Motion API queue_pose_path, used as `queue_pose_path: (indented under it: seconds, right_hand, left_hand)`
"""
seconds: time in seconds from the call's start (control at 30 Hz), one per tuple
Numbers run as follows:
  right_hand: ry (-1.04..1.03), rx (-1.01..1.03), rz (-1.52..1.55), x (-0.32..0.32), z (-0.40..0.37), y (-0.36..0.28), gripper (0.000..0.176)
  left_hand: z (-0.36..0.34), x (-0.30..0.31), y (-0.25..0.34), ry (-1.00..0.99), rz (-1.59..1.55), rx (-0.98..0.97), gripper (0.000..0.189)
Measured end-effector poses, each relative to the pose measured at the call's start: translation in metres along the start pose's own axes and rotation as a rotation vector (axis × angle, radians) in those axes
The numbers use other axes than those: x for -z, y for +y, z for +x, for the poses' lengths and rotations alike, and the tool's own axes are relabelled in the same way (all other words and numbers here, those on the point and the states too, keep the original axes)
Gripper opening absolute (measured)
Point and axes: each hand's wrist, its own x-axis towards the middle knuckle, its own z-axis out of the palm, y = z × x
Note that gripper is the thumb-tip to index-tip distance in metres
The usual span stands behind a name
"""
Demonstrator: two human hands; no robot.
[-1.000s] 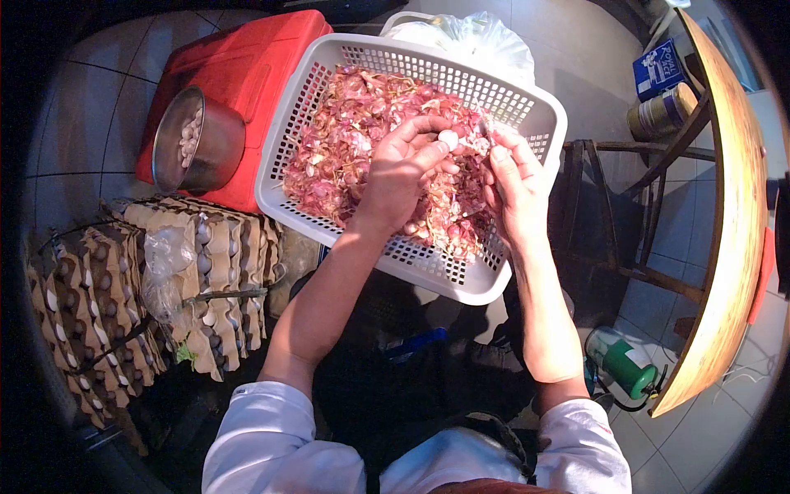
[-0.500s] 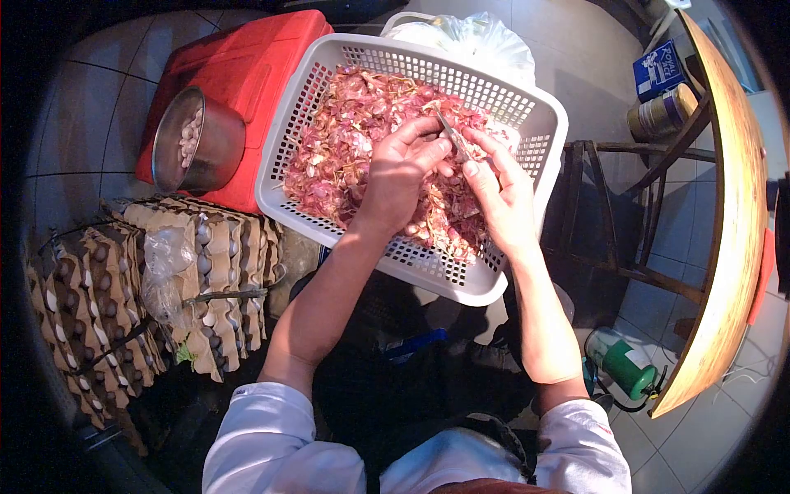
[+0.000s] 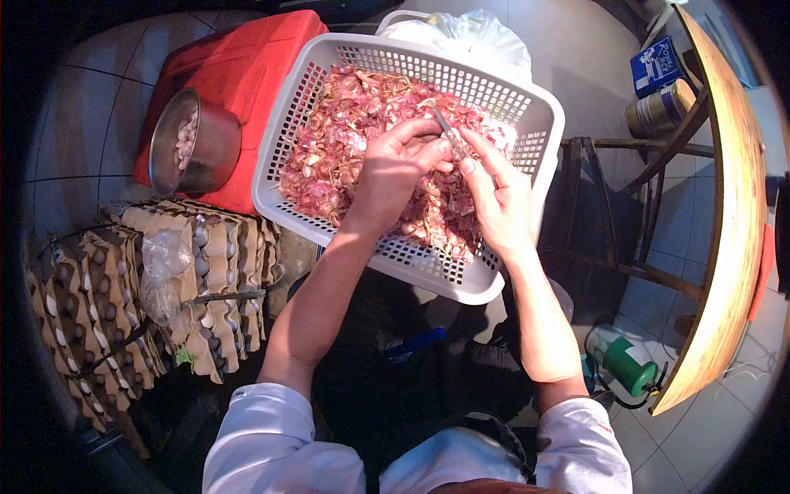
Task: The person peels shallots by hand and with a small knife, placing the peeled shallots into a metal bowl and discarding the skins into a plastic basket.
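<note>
Over a grey perforated basket (image 3: 378,49) both of my hands work close together. My right hand (image 3: 500,198) is closed on a small knife (image 3: 447,128), its blade pointing up and away toward the left fingers. My left hand (image 3: 393,169) is pinched beside the blade on a small pale piece that looks like a garlic clove (image 3: 445,165), mostly covered by the fingers. Beneath them the basket holds a heap of pink, papery garlic skins and cloves (image 3: 329,140).
A steel pot (image 3: 218,148) with pale peeled cloves (image 3: 187,140) stands tilted in view on a red box (image 3: 247,74) at left. Stacked egg trays (image 3: 210,272) are below it. A clear plastic bag (image 3: 485,45) lies behind the basket. A wooden tabletop (image 3: 720,214) and green cylinder (image 3: 629,366) are at right.
My hands stay together over the basket, with only a slight shift of the fingers and knife. The whole view has moved slightly.
</note>
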Motion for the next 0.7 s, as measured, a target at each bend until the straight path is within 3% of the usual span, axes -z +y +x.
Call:
queue_pose_path:
  seconds: [0.13,0.47,0.7]
  right_hand:
    - [0.081,-0.002,0.111,0.005,0.007,0.008,0.034]
    - [-0.081,-0.076,0.214,0.005,0.003,-0.004,0.037]
    - [-0.061,-0.097,0.280,0.005,0.005,0.011,0.035]
  left_hand:
    - [-0.002,-0.003,0.004,0.035,0.078,0.011,0.025]
    - [0.000,0.002,-0.004,0.001,-0.047,0.011,0.026]
    - [0.000,0.001,-0.002,-0.004,-0.012,0.037,0.025]
